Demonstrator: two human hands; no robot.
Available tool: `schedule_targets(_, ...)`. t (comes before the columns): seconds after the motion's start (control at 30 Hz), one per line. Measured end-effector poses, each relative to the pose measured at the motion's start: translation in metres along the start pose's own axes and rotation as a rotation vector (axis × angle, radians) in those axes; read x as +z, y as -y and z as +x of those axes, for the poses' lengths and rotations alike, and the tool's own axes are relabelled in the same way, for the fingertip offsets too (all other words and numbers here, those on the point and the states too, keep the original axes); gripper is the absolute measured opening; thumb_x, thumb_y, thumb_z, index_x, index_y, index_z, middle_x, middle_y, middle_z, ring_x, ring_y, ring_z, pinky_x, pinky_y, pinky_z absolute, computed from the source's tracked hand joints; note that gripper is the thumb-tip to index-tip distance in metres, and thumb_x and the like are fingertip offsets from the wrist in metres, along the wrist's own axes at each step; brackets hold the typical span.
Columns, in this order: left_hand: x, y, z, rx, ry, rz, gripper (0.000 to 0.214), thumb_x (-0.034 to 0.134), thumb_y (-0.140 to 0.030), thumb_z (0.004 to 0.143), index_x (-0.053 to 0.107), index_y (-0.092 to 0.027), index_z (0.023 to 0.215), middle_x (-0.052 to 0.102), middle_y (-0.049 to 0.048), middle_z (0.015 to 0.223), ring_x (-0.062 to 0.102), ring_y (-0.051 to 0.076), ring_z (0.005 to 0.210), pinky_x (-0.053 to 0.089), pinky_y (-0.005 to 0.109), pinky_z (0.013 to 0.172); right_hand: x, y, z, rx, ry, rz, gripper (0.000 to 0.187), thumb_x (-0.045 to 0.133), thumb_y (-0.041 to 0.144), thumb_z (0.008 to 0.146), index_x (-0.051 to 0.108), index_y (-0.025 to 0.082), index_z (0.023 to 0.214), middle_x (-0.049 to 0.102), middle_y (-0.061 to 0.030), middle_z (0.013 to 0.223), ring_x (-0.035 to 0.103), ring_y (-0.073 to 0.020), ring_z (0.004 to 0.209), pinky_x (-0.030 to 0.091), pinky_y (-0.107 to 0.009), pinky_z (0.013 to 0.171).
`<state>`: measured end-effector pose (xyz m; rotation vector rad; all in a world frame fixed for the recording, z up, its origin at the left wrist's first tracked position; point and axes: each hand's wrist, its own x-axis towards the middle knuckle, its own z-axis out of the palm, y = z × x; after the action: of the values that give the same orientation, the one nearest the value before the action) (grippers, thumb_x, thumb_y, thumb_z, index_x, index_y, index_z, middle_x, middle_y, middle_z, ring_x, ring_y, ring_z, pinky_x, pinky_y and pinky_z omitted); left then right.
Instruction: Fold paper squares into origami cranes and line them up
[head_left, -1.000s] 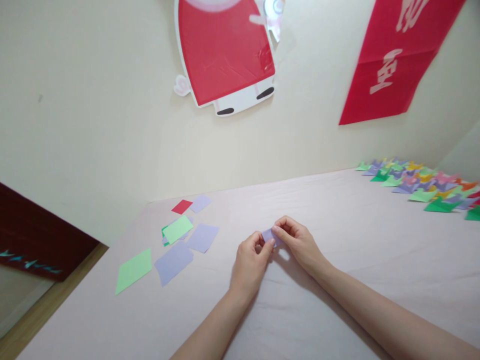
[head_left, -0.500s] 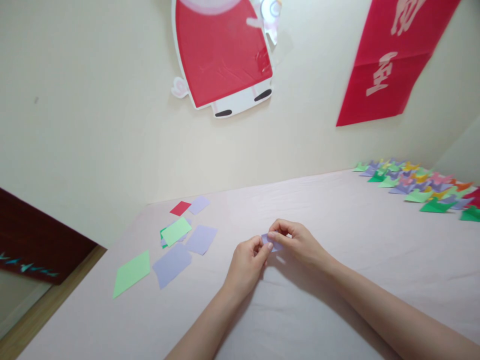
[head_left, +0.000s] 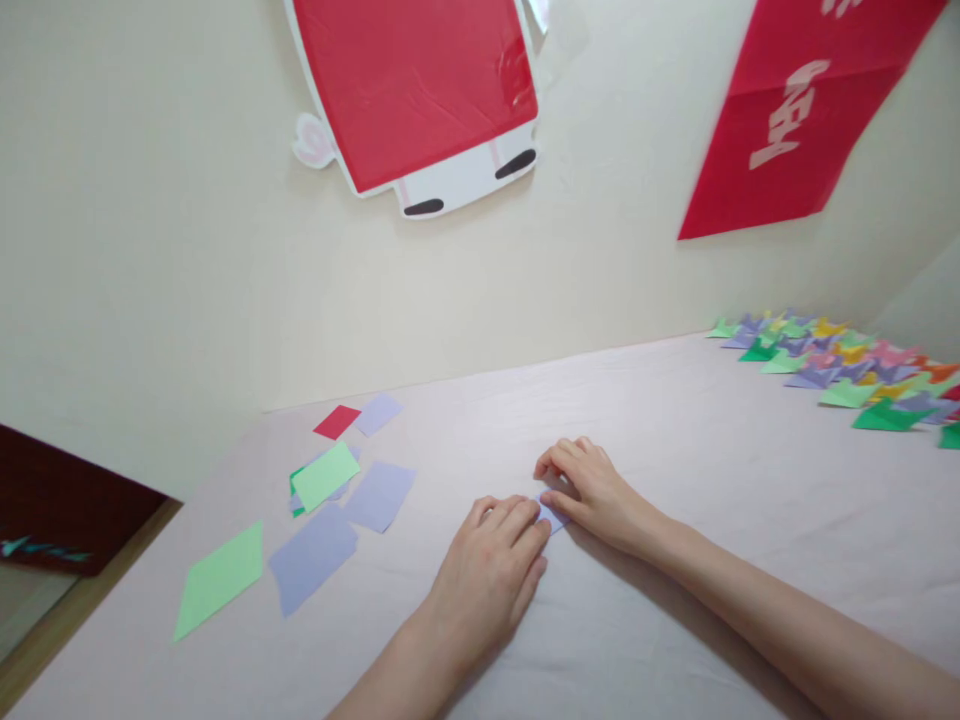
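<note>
A small folded piece of purple paper (head_left: 553, 514) lies on the cloth-covered surface, mostly hidden under my hands. My left hand (head_left: 491, 570) is palm down, its bent fingers close together and pressing on the paper's left part. From the other side, my right hand (head_left: 596, 495) has its thumb on the paper's upper edge. The right fingers are curled, with a small gap between index finger and thumb. How the paper is folded beneath the fingers cannot be seen.
To the left lie loose paper sheets: light green (head_left: 221, 578), purple (head_left: 315, 556) and red (head_left: 337, 421). Several folded paper figures (head_left: 847, 392) stand in rows at the far right. Behind is a wall (head_left: 465, 290) with red decorations (head_left: 420, 90).
Both hands have come down with the purple paper from a pinch above the surface. The left hand has turned palm down over it, and the right fingers have shifted off its top. The view has shifted slightly.
</note>
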<state>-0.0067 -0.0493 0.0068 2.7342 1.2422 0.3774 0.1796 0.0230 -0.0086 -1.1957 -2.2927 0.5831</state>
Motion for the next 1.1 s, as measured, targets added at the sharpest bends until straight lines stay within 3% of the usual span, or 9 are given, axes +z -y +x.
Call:
schedule_targets(0.23, 0.007, 0.004, -0.002, 0.037, 0.021, 0.060, 0.033, 0.041, -0.020, 0.096, 0.050, -0.014, 0.128, 0.055, 0.0088, 0.136, 0.043, 0.023, 0.132, 0.034, 0.040, 0.105, -0.005, -0.004, -0.002, -0.023, 0.051, -0.025, 0.014, 0.056, 0.015, 0.088, 0.057, 0.020, 0.102, 0.060, -0.0070, 0.103, 0.048, -0.0239, 0.096, 0.037, -0.039, 0.086)
schedule_targets(0.47, 0.004, 0.003, -0.006, 0.009, 0.067, 0.017, 0.040, 0.044, -0.026, 0.095, 0.047, -0.015, 0.133, 0.048, 0.0096, 0.144, 0.042, 0.025, 0.132, 0.038, 0.040, 0.105, -0.018, -0.003, -0.025, 0.012, 0.152, 0.044, 0.052, 0.078, 0.023, 0.067, 0.054, 0.020, 0.114, 0.055, -0.0092, 0.116, 0.045, -0.0284, 0.107, 0.038, -0.043, 0.093)
schedule_targets(0.63, 0.002, 0.004, -0.006, 0.011, 0.093, 0.003, 0.046, 0.043, -0.028, 0.096, 0.040, -0.017, 0.140, 0.045, 0.0083, 0.147, 0.044, 0.026, 0.129, 0.038, 0.042, 0.104, -0.033, -0.026, -0.018, -0.119, 0.231, 0.237, 0.016, 0.056, 0.020, 0.090, 0.062, 0.022, 0.106, 0.060, -0.0051, 0.102, 0.053, -0.0197, 0.097, 0.043, -0.033, 0.086)
schedule_targets(0.9, -0.005, 0.013, -0.002, 0.042, 0.149, -0.058, 0.040, 0.049, -0.035, 0.094, 0.047, -0.021, 0.132, 0.039, 0.0037, 0.152, 0.042, 0.024, 0.130, 0.037, 0.041, 0.102, -0.030, -0.038, 0.007, -0.372, 0.298, 0.251, 0.017, 0.056, 0.023, 0.095, 0.073, 0.022, 0.091, 0.061, -0.0050, 0.098, 0.055, -0.0156, 0.093, 0.042, -0.028, 0.085)
schedule_targets(1.1, -0.005, 0.017, -0.001, 0.081, 0.173, -0.049, 0.036, 0.049, -0.033, 0.095, 0.049, -0.022, 0.129, 0.043, 0.0050, 0.149, 0.044, 0.025, 0.129, 0.037, 0.042, 0.098, -0.031, -0.038, 0.011, -0.346, 0.342, 0.283, 0.017, 0.061, 0.030, 0.092, 0.074, 0.022, 0.085, 0.058, -0.0045, 0.095, 0.053, -0.0172, 0.094, 0.040, -0.031, 0.087)
